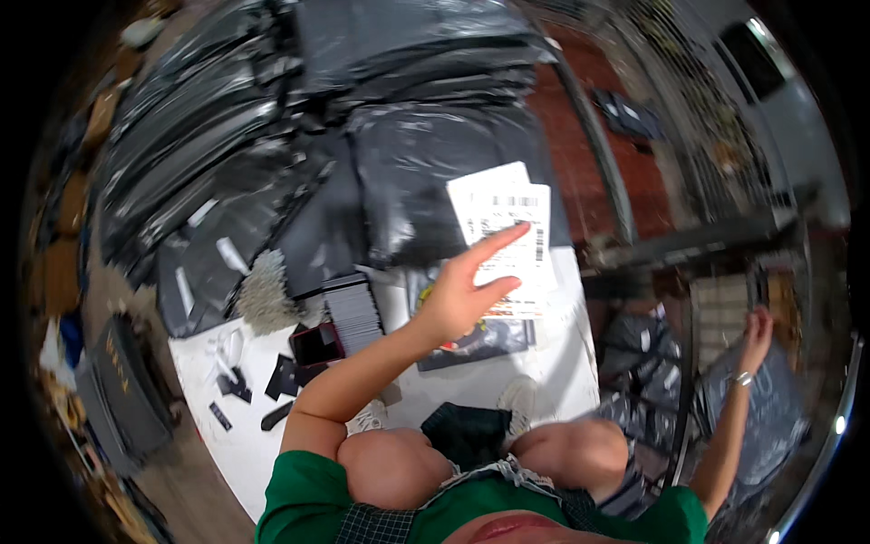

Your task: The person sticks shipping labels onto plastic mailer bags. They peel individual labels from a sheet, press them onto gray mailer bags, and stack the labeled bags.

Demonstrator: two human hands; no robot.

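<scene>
My left hand (462,295) reaches over two overlapping white printed labels (512,204). Its forefinger and thumb are stretched out and spread apart on the upper label; its other fingers are hidden. Partly under the labels lies a flat plastic-wrapped packet (485,349) with coloured print, and beyond it is a large black plastic-wrapped bundle (435,163). Far to the right, my right hand (758,335) is at the end of an outstretched arm, by a dark plastic bag (757,417). Its fingers are too small to make out, so whether they grip the bag does not show.
Stacks of black plastic packages (199,145) fill the far left of the white table (562,381). Nearer stand a row of dark cards (352,313), a phone (317,343), a grey fuzzy bundle (267,295) and black scraps (281,376). Metal rails (680,249) run along the right.
</scene>
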